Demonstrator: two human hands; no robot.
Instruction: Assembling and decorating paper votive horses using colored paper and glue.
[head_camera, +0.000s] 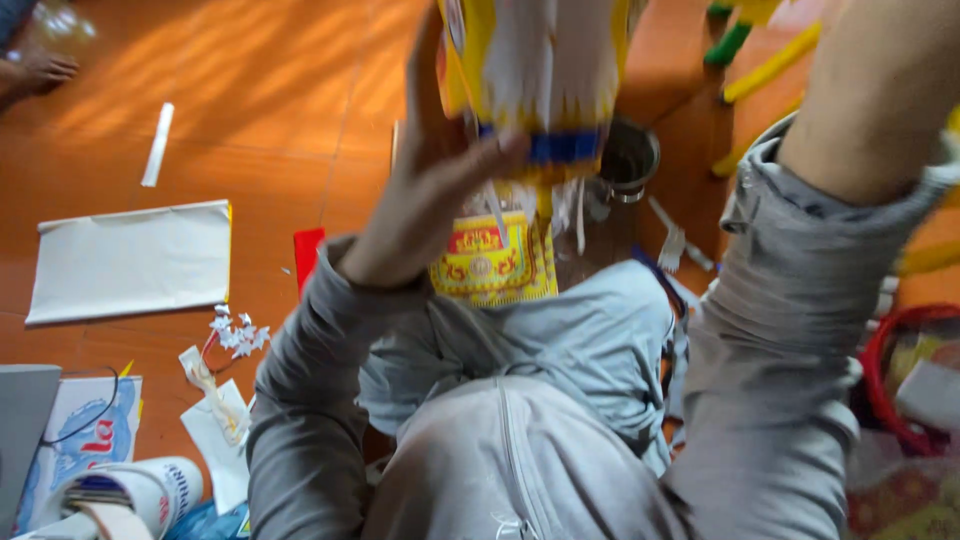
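Left hand (425, 190) raised, seemingly gripping paper craft (540, 80)

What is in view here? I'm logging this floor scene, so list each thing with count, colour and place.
paper craft: one, yellow, white and blue, held up top centre
printed sheet: one, yellow and red, below the craft
metal cup: one, silver, right of centre on floor
white sheet: one, left floor
paper strip: one, white, upper left
red basket: one, right edge
floor: orange tiles
left hand: grip on the craft
right hand: out of frame; grey sleeve raised at right
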